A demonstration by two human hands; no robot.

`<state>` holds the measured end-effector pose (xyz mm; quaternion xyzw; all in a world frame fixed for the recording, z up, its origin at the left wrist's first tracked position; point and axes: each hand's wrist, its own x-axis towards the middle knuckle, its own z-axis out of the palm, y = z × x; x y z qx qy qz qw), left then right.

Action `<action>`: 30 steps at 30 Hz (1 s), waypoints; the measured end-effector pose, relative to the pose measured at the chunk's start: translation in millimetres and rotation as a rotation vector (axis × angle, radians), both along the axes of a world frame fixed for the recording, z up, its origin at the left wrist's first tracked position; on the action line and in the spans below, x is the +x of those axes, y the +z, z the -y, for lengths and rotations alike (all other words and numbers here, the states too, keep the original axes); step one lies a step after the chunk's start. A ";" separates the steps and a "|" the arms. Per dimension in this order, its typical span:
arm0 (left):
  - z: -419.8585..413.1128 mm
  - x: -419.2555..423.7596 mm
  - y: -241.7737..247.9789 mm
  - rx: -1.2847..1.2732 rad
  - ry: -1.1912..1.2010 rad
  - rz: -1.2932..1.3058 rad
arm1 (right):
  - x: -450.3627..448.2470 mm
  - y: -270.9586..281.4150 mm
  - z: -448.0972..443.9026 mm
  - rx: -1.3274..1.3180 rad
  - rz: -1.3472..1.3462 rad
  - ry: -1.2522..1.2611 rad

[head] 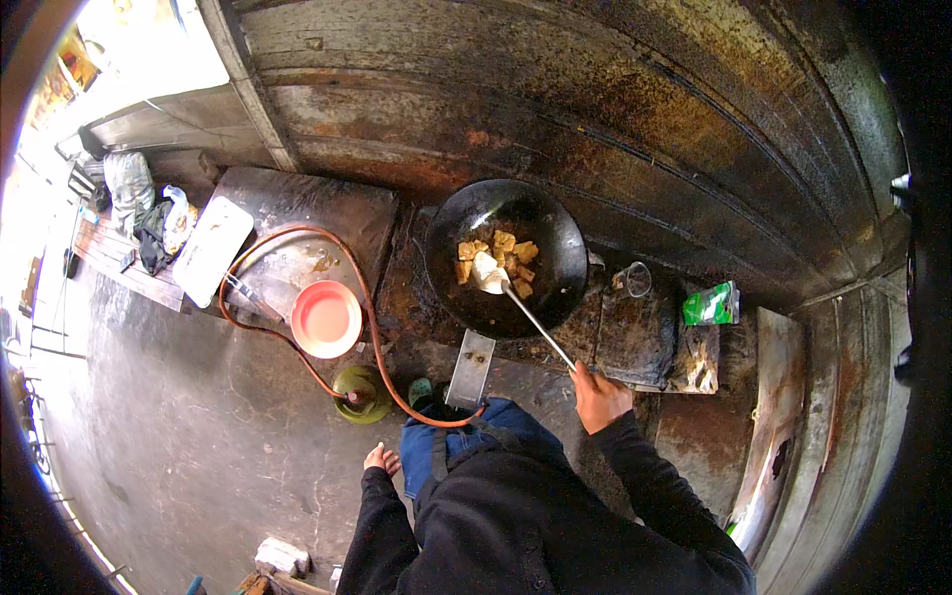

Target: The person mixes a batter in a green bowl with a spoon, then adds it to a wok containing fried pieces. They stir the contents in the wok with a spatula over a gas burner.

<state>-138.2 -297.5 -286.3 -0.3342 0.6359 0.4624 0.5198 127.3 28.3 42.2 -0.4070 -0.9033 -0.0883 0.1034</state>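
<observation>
My right hand point(601, 398) grips the long metal handle of a wok spatula point(491, 274). The spatula's broad blade rests inside a large black wok point(550, 297), against several browned, flat pieces of food point(504, 242), which look like fried tofu. The pieces lie together around the wok's middle. My left hand point(383, 459) hangs beside my left hip, holding nothing, its fingers loosely apart. Just in front of my waist, below the wok, is a metal gas-stove panel point(471, 368). Whether a flame burns under the wok cannot be seen.
An orange gas hose point(378, 349) loops from a green gas cylinder point(362, 394) around a pink bowl point(326, 319). Left lie a knife point(256, 299) and a white tray point(214, 249). A plastic cup point(634, 280) and green packet point(712, 303) sit right; a stained wall point(476, 111) rises behind.
</observation>
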 end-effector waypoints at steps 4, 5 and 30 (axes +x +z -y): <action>-3.5 2.0 -0.1 0.010 0.002 -0.009 | -7.2 8.1 -5.1 -0.041 0.069 -0.025; -2.9 2.4 -1.1 0.009 0.018 -0.002 | -7.7 8.3 -8.2 -0.014 0.039 -0.017; 29.6 8.4 -10.1 -0.010 0.045 -0.012 | -4.8 -14.3 -47.6 -0.396 -0.110 -0.265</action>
